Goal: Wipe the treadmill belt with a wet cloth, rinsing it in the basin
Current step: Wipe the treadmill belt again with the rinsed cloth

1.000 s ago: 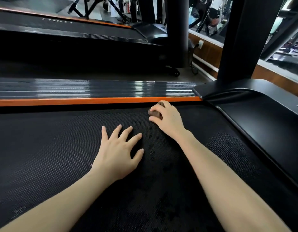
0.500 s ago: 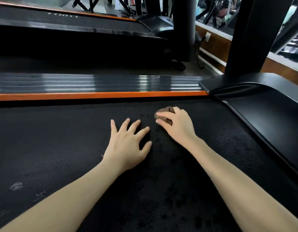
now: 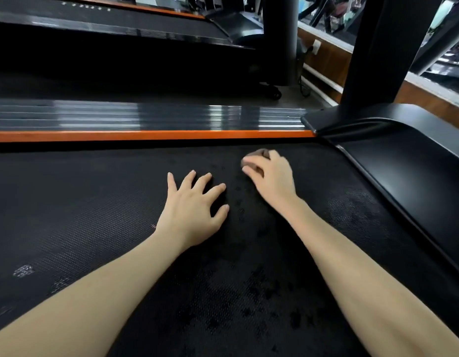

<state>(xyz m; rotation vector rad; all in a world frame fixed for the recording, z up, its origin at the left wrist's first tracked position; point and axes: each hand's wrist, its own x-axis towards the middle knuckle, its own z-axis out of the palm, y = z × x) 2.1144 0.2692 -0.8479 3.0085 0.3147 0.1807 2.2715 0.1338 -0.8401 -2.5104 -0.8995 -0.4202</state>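
The cloth (image 3: 259, 153) is a small brown wad, mostly hidden under the curled fingers of the right hand (image 3: 270, 176), which grips it and presses it on the belt (image 3: 94, 215). Just left of this grip, the left hand (image 3: 192, 210) lies flat with spread fingers and holds nothing; probably it supports the body. Behind the grip runs the orange rail (image 3: 146, 135). Dark wet marks lie near the grip. No basin is visible.
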